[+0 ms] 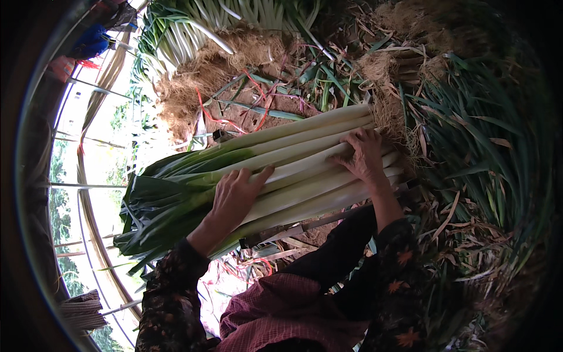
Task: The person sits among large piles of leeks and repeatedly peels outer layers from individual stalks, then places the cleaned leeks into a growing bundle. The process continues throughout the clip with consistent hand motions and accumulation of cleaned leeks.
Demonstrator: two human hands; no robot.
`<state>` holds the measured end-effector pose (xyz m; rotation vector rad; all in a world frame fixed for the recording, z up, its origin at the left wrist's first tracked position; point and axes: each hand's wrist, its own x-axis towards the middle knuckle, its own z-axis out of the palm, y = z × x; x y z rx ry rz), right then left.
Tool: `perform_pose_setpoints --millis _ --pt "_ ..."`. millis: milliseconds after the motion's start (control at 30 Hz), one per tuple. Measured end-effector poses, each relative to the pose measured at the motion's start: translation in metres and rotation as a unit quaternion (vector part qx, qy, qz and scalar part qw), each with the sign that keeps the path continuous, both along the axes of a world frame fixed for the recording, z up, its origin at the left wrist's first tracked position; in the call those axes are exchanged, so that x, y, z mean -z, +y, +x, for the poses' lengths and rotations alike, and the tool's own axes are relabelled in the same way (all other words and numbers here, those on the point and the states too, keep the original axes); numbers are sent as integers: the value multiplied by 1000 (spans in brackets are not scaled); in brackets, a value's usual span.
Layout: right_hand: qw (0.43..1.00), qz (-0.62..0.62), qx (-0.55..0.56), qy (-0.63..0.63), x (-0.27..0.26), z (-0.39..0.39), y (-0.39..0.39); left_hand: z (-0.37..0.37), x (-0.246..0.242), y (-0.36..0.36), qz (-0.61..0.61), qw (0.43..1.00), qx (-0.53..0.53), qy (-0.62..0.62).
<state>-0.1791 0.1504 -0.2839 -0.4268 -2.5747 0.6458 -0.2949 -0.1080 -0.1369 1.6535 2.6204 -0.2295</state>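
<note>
Several long leeks (pixel 303 169) lie side by side before me, white shafts to the right and dark green leaves (pixel 154 198) to the left. Beneath them, parts of a dark frame (pixel 303 229) show at the near side. My left hand (pixel 235 196) curls over the shafts near where white turns green, its thumb pointing right. Close to the root end, my right hand (pixel 363 154) has thumb and fingers on either side of a white shaft. The undersides of both hands are hidden. Pale stringy roots (pixel 398 119) hang at the bundle's right end.
A heap of leeks (pixel 189 44) stands at the far left, roots facing me. To the right spreads a large pile of green leaves (pixel 488 145). Red plastic string (pixel 220 121) and leaf scraps litter the soil. Bent poles (pixel 88 176) of a bright open-sided shelter line the left.
</note>
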Motion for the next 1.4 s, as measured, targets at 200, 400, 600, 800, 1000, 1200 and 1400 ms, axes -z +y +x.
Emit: perform_pose_setpoints --millis 200,400,600,800,1000,1200,1400 --pt "987 -82 108 86 11 -11 4 -17 22 14 -2 996 -23 88" --pt "989 -134 54 14 11 -2 6 -18 23 6 -3 993 -30 -118" --pt "991 -33 126 -4 13 -15 0 -10 18 21 27 984 -116 -133" --pt "990 -42 132 -19 17 -15 0 -5 30 27 104 994 -17 4" --pt "991 -56 114 -41 0 -15 0 -9 41 27 -27 997 -59 -52" --pt "996 18 50 78 -6 -59 16 -11 47 26 29 997 -53 -40" --pt "994 49 62 -74 7 -90 18 -27 57 54 83 983 -166 9"
